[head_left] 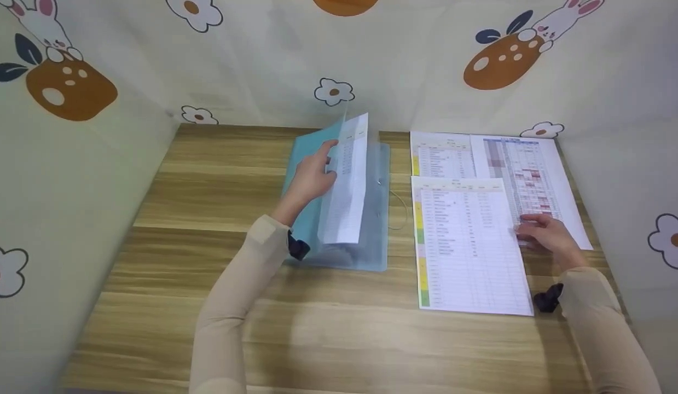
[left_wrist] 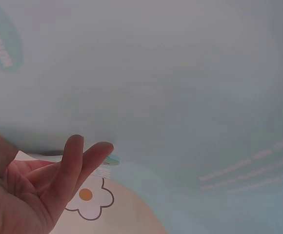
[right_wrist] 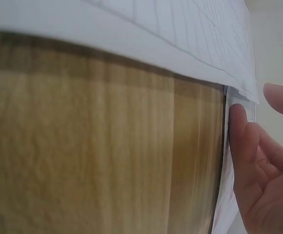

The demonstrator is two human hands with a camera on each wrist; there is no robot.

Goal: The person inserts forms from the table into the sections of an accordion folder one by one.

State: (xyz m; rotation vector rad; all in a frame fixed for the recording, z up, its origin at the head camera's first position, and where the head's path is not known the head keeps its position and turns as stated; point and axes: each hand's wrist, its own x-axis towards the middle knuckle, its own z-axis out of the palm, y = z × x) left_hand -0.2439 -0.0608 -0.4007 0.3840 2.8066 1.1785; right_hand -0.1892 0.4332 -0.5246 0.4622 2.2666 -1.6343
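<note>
Teal folder (head_left: 310, 223), left hand (head_left: 311, 174) at its pages (head_left: 349, 186) (index finger extended)

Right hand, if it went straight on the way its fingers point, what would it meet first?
The right hand would likely meet the front sheet first, at its right edge; whether they already touch is unclear.

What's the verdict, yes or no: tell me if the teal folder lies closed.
No, the folder is open, with a printed sheet raised inside it.
</note>
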